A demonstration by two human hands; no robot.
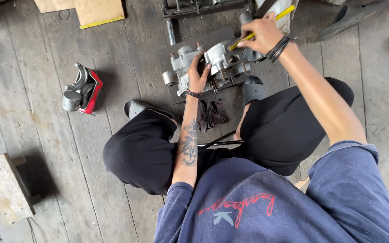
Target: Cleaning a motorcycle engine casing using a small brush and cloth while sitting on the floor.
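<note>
Now left hand (197,75) gripping front of metal engine case (212,65); right hand (263,35), closed round yellow-handled tool (261,28), working at case's far side.

The right hand (263,33) covers the middle of the yellow-handled tool (266,22), and its working tip is hidden against the engine casing (217,63). At twelve o'clock the metal frame (203,6) is cut by the top edge; at one o'clock a dark sandal (352,15) is cropped too.
</note>
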